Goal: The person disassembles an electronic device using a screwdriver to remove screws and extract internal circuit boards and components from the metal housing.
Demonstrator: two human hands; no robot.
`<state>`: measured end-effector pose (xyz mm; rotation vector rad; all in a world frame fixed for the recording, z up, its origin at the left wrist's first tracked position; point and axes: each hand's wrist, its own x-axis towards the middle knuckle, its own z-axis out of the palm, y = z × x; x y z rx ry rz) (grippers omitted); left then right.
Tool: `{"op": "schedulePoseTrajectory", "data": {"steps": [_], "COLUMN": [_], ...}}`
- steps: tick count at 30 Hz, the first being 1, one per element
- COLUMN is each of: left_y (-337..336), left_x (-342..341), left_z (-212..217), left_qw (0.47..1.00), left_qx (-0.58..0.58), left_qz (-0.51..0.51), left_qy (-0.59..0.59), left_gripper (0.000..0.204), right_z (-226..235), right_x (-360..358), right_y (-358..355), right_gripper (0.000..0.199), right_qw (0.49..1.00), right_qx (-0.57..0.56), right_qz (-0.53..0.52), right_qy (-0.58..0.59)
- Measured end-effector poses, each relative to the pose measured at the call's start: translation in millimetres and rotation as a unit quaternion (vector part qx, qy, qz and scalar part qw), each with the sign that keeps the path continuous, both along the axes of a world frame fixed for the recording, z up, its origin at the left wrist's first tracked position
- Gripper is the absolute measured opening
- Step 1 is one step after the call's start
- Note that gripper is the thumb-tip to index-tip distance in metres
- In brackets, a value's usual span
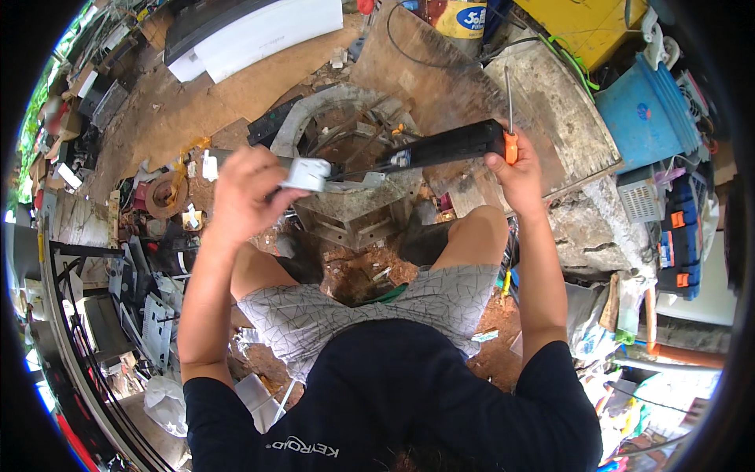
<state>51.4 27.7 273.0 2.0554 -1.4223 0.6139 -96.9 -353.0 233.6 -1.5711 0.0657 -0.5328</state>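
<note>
Our left hand and right hand are holding parts above a hollow grey block.
We are pinching a pale piece between bent left fingers and thumb; our right hand, curled tightly, is gripping a long black part by its end and an orange-handled screwdriver; the black part is stretching between both hands.

From my distant post I see white lettering across the back of a dark shirt, upside down to my view. A blue oval label with white characters marks a yellow bucket at the top. A faint grey line of print runs along a white panel. On a blue tub I find a small round darker mark, too blurred to read.
</note>
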Motion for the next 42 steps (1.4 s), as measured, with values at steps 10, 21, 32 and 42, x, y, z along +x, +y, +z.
{"op": "schedulePoseTrajectory", "data": {"steps": [10, 21, 32, 42], "left_y": [-15.2, 4.7, -10.3, -70.5], "left_x": [-55.2, -65.5, -43.5, -36.2], "left_z": [-51.6, -188.1, -221.7, -249.2], "left_qw": [0.972, 0.986, 0.872, 0.865], "left_qx": [0.146, 0.16, 0.471, 0.297], "left_qz": [-0.106, -0.025, 0.078, 0.313], "left_qy": [-0.151, 0.027, 0.111, 0.256], "left_gripper": [0.016, 0.036, 0.093, 0.105], "right_z": [10.1, -74.1, -37.4, -52.3], "right_x": [2.0, -29.5, -0.2, -9.0], "right_y": [49.9, 58.8, 74.1, 79.8], "right_gripper": [0.06, 0.061, 0.055, 0.047], "right_qw": [0.989, 0.993, 0.993, 0.993], "right_qx": [-0.135, -0.038, -0.051, -0.07], "right_qz": [-0.015, -0.102, -0.101, -0.1], "right_qy": [-0.061, -0.045, -0.037, 0.005]}}
